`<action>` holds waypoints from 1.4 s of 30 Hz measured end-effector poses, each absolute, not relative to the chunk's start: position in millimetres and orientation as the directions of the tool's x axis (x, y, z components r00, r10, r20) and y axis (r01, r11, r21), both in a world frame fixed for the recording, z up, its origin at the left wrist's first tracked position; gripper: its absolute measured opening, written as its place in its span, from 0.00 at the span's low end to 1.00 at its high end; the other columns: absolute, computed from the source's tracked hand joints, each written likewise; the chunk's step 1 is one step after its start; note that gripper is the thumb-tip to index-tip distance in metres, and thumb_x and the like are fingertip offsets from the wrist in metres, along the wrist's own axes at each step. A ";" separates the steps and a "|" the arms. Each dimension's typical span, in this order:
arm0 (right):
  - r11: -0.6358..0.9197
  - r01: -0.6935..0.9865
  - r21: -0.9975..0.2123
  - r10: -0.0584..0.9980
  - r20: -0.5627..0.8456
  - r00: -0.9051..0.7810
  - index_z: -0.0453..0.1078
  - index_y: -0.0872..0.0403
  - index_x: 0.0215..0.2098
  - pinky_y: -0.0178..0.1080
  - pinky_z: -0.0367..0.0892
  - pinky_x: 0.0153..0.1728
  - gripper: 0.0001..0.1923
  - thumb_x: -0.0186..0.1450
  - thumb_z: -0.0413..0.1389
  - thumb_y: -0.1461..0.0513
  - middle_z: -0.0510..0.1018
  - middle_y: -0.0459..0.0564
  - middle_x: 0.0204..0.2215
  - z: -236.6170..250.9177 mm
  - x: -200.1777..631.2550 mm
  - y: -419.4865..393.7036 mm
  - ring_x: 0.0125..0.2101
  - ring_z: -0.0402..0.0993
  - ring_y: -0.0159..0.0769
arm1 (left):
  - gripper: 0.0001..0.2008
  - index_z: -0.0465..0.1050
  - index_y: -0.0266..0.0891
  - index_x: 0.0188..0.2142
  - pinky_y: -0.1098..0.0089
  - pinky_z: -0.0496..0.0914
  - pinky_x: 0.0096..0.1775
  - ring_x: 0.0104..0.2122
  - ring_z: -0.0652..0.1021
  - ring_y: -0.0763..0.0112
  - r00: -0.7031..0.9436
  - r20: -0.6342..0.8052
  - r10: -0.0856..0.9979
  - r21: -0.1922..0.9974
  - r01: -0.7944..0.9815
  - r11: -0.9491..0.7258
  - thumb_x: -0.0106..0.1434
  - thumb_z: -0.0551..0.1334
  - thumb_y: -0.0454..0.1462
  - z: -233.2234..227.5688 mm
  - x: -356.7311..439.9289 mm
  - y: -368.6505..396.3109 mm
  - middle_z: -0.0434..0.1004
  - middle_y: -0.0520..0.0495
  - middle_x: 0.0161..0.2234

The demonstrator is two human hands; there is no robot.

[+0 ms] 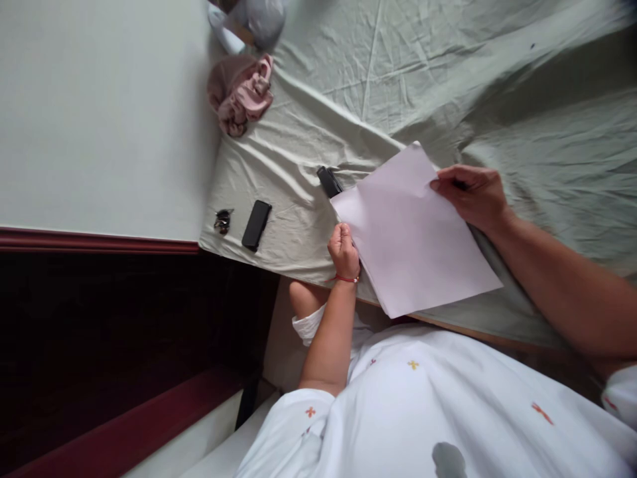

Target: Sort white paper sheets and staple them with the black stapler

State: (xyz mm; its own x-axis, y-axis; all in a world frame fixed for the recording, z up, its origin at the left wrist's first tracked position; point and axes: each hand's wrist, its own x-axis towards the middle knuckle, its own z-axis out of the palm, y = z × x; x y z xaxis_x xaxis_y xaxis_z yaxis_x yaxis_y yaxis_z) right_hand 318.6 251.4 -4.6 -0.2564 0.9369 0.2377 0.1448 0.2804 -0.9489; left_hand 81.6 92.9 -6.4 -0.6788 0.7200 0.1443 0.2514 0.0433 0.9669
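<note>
Between my hands, over the front edge of the cloth-covered surface, is a stack of white paper sheets (418,232). My left hand (344,251) is closed on its left edge, thumb on top, with a red string at the wrist. At the upper right edge, my right hand (472,192) pinches the paper between thumb and fingers. How many sheets there are I cannot tell. A black object (328,180), perhaps a stapler, lies partly hidden behind the paper's upper left corner.
A black phone (257,225) and a bunch of keys (223,220) lie to the left on the wrinkled pale green cloth (298,153). Farther back by the wall are a crumpled pink cloth (241,93) and a plastic bag (263,23). A dark opening (124,318) is at lower left.
</note>
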 end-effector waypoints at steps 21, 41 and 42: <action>0.312 0.337 -0.889 0.920 0.193 -0.341 0.70 0.50 0.61 0.50 0.77 0.47 0.25 0.70 0.59 0.51 0.85 0.57 0.50 -10.9 321.5 257.7 0.42 0.83 0.47 | 0.27 0.64 0.42 0.26 0.68 0.55 0.31 0.25 0.58 0.73 -0.693 0.211 0.689 0.937 0.345 0.060 0.71 0.64 0.58 18.8 89.7 97.3 0.54 0.57 0.22; 0.199 0.261 -0.945 0.875 0.051 -0.481 0.79 0.52 0.36 0.40 0.57 0.29 0.26 0.70 0.56 0.40 0.70 0.47 0.22 16.7 331.1 253.2 0.25 0.64 0.36 | 0.25 0.69 0.41 0.30 0.72 0.70 0.41 0.34 0.72 0.73 -0.784 0.005 0.620 0.994 -0.064 -0.089 0.60 0.74 0.57 19.4 80.2 99.1 0.67 0.54 0.30; 0.199 0.254 -0.946 0.873 0.054 -0.485 0.79 0.52 0.36 0.40 0.56 0.28 0.25 0.70 0.56 0.41 0.69 0.46 0.21 16.2 331.2 253.8 0.24 0.63 0.35 | 0.25 0.67 0.41 0.29 0.73 0.69 0.40 0.32 0.71 0.74 -0.788 -0.001 0.616 0.994 -0.067 -0.084 0.61 0.73 0.56 16.8 79.7 100.2 0.64 0.55 0.29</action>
State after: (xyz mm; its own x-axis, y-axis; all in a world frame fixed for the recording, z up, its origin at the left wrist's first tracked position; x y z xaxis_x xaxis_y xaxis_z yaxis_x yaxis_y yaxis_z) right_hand 331.2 253.8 16.2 -0.4849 0.8729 0.0536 0.2540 0.1992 -0.9465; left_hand 79.7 100.2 16.8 -0.7875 0.6163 -0.0008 -0.0671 -0.0844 0.9942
